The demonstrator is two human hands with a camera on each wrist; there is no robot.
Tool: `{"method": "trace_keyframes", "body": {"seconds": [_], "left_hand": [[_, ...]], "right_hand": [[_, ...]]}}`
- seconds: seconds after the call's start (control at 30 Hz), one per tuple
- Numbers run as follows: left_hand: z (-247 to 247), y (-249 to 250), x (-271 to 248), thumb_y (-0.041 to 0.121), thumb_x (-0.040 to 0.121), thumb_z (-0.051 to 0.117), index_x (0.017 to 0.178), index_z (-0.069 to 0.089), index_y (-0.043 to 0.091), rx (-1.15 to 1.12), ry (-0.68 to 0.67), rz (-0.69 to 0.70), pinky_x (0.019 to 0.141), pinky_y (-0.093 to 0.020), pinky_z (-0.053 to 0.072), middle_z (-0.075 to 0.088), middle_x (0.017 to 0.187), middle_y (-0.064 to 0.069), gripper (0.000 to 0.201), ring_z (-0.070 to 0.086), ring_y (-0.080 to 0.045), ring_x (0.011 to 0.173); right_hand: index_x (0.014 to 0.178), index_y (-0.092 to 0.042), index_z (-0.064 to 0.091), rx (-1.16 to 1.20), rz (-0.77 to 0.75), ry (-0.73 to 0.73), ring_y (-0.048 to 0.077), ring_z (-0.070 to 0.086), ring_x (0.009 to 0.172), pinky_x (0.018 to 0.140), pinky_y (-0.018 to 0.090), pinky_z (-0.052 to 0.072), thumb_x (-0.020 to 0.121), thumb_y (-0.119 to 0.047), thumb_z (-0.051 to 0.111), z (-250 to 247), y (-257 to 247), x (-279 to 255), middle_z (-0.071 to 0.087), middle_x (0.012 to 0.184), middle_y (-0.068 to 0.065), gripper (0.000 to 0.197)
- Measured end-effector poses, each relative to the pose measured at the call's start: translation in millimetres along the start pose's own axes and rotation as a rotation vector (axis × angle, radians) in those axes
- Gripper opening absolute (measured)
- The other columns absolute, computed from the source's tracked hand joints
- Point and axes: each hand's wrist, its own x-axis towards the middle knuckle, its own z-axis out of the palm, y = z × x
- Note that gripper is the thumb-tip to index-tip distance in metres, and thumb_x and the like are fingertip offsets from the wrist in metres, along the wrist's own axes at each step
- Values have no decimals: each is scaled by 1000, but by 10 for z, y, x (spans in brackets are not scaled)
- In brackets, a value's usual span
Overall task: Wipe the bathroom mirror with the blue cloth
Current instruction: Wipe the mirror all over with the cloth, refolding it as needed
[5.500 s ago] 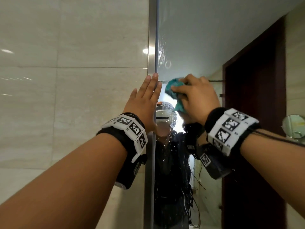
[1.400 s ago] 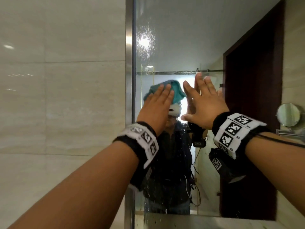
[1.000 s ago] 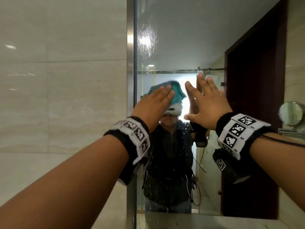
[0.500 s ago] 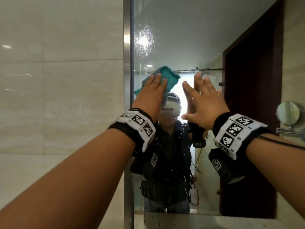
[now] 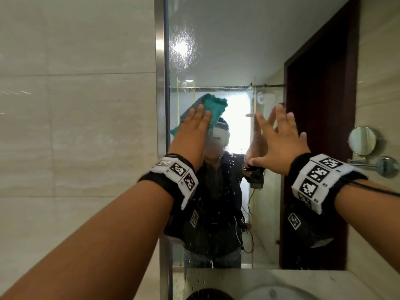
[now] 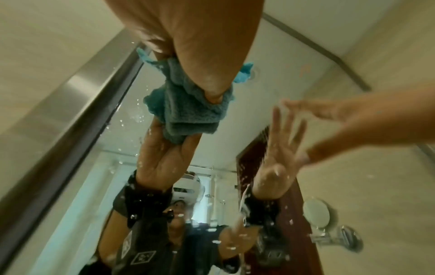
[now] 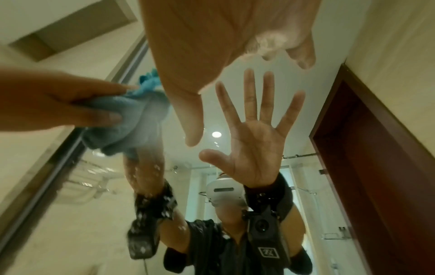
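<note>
The blue cloth is bunched flat against the mirror, close to its steel left frame. My left hand presses it to the glass with straight fingers. In the left wrist view the cloth sticks out below my left hand. My right hand is open with spread fingers, its fingertips on the glass to the right of the cloth, holding nothing. The right wrist view shows the right hand facing its own reflection, with the cloth at the left. Water drops speckle the glass.
A beige tiled wall lies left of the frame. The mirror reflects a dark wooden door. A round mirror on an arm stands out at the right. A stone counter and a white basin lie below.
Seconds ago my right hand held the cloth; now my left presses it. Over the last second the left hand slid the cloth up and slightly left. My right hand stayed put, fingers spreading wider.
</note>
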Motion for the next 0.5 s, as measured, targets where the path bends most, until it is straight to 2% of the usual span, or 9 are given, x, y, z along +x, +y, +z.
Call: {"method": "trace_keyframes", "body": {"seconds": [0.07,0.13,0.2,0.3,0.4,0.43,0.5], "left_hand": [[97,99,-41,6,93,50,151,-2,11,-37,17,57,117,-34,-6,-11,158,-9,77,-9,-23,146],[287,281,-154,3,94,47,151,3,13,4,-51,200,119,-39,4,-5,159,-7,73,-5,-21,146],[427,370,-236,3,94,45,151,-2,18,83,-147,279,120,-39,3,-11,159,0,76,-10,-17,145],[326,287,-69,5,92,51,151,-5,19,215,-116,304,119,-38,1,-12,158,-1,82,-11,-19,145],[152,182,81,8,91,56,151,-4,15,119,-20,134,118,-37,-1,-12,158,-5,86,-10,-23,145],[163,191,60,9,92,54,151,-4,15,93,-15,124,118,-38,-1,-13,158,-6,84,-9,-23,145],[284,293,-106,4,95,46,151,-6,17,134,-60,224,117,-38,-3,-16,157,-4,77,-11,-22,145]], "right_hand": [[140,-45,-23,14,-6,-20,28,-26,139,108,60,13,68,-46,78,52,40,-18,-40,146,-3,124],[141,-44,-23,22,-10,-9,28,-26,139,108,60,14,69,-41,78,69,44,-13,-39,147,-2,123],[141,-42,-22,23,-14,-12,28,-26,139,108,60,13,71,-40,77,64,37,-17,-39,147,-1,121],[141,-43,-21,32,-22,-8,28,-26,139,107,61,14,71,-40,77,62,55,-7,-38,147,-2,121],[140,-46,-21,49,-21,-4,26,-27,139,107,60,14,68,-41,79,76,62,-7,-37,148,-4,124],[140,-46,-21,51,-18,-2,26,-27,139,107,60,14,68,-41,79,76,61,-10,-37,148,-4,124],[142,-44,-19,51,-22,-1,27,-26,139,107,61,13,70,-41,77,72,66,-11,-36,148,-3,120]]}}
